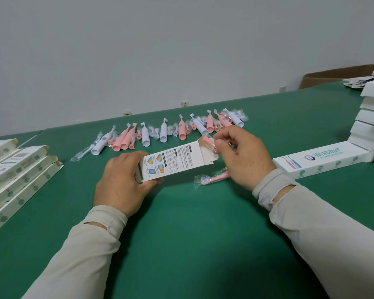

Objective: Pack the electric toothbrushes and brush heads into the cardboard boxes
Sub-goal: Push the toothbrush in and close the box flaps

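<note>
Left hand (123, 181) gripping box (173, 164), right hand (243, 155) pinching pink brush head (208, 143)

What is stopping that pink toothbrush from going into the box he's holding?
Nothing visible. The box is open at its end, flaps folded back, and the right hand holds the wrapped pink toothbrush right at the opening. The left hand grips the other end.

Both arms wear long, pale beige sleeves of thin, soft fabric. Each sleeve runs past the wrist and partly over the back of the hands as a fitted cuff. The left hand (119, 186) and right hand (245, 157) are bare, without gloves or rings. Near each wrist the sleeve has a slit, its edges loose and wrinkled
</note>
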